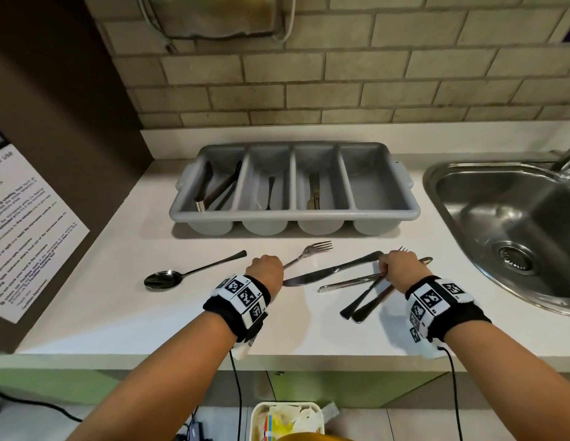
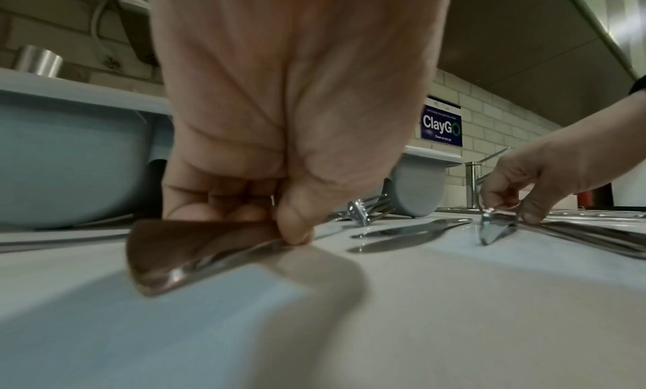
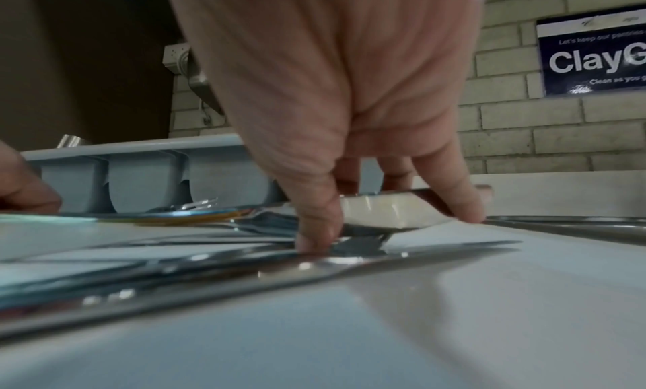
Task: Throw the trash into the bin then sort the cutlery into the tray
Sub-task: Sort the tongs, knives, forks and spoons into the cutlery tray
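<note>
A grey four-compartment cutlery tray (image 1: 293,214) stands at the back of the white counter; three compartments hold cutlery and the rightmost is bare. My left hand (image 1: 266,265) pinches the handle end of a fork (image 1: 312,251) lying on the counter; the handle (image 2: 209,254) sits under my thumb. My right hand (image 1: 395,265) curls down over a crossed pile, its thumb and a finger pinching a spoon (image 3: 384,210) by its bowl. A second fork (image 1: 403,249) and two knives (image 1: 334,270) lie in that pile. Left of them, a lone spoon (image 1: 169,278) lies free.
A steel sink (image 1: 452,186) is set into the counter at the right. A brown panel with a printed notice (image 1: 29,237) walls off the left. Below the counter edge, a white bin (image 1: 253,418) holds paper trash. Brick wall behind the tray.
</note>
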